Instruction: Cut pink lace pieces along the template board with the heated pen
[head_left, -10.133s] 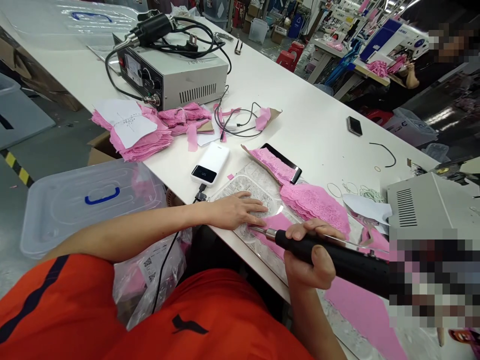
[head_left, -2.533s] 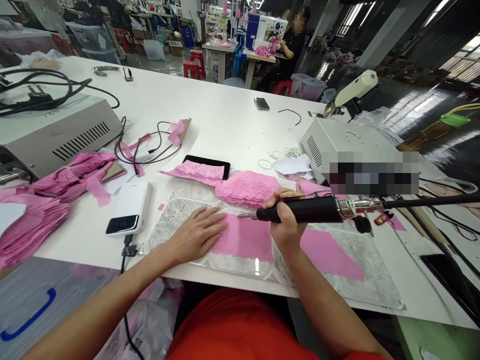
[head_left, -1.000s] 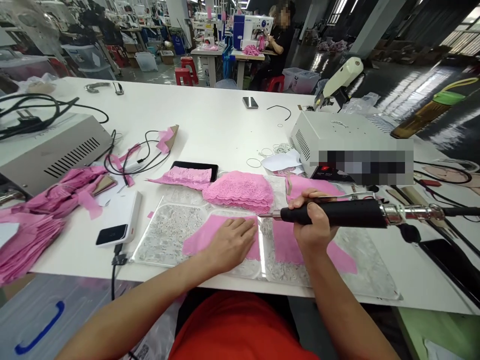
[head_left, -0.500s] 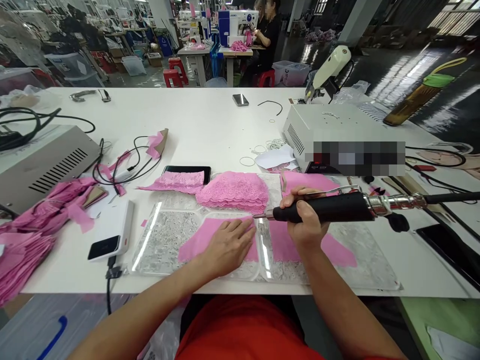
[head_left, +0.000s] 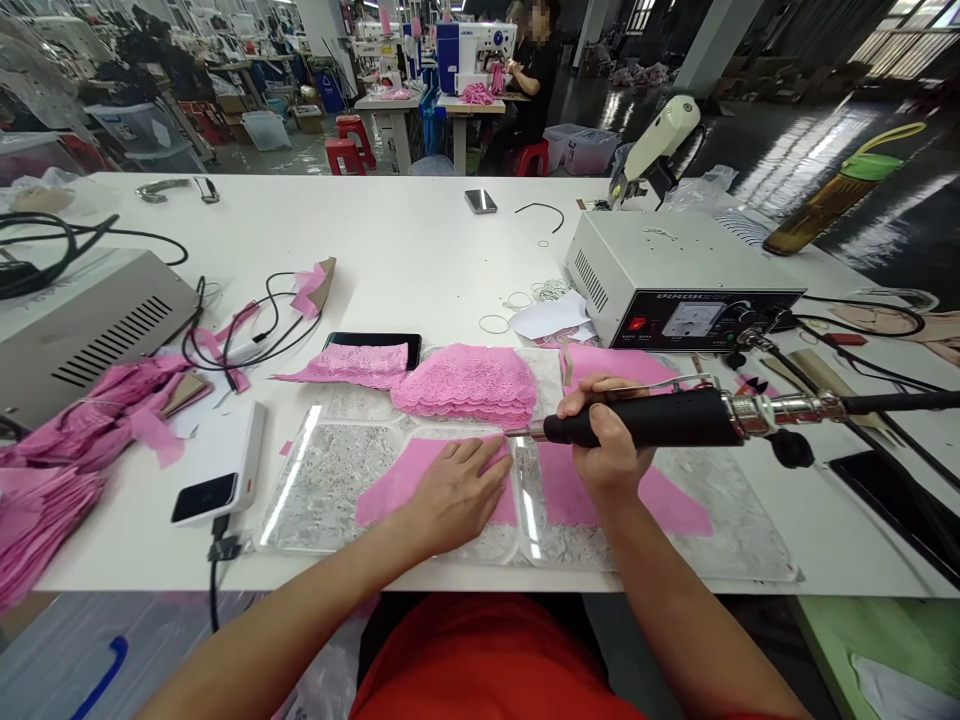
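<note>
My left hand (head_left: pixel 461 492) lies flat, fingers stretched out, on a pink fabric piece (head_left: pixel 390 485). Wrapped round the black grip of a handheld ultrasonic welder (head_left: pixel 667 417) is my right hand (head_left: pixel 615 445), its thumb on top beside a metal lever. The welder points left, and its narrow metal tip meets the fabric's upper edge just beyond my left fingertips. More pink fabric (head_left: pixel 566 485) lies to the right, partly under my right hand. All of it rests on a clear-covered grey board (head_left: pixel 322 480). Behind it sits a stack of pink lace pieces (head_left: pixel 465 385).
A grey control box (head_left: pixel 675 250) with a dial stands back right, its cables running right. Another box (head_left: pixel 97 310) is at left, near bundled pink fabric (head_left: pixel 52 500). A white power bank (head_left: pixel 225 460) and black phone (head_left: pixel 405 345) lie near the board. Someone (head_left: pixel 532 80) sits at a sewing machine.
Both hands and the welder stay almost in the same place, the tip still at the fabric's edge. The view has shifted very slightly.
</note>
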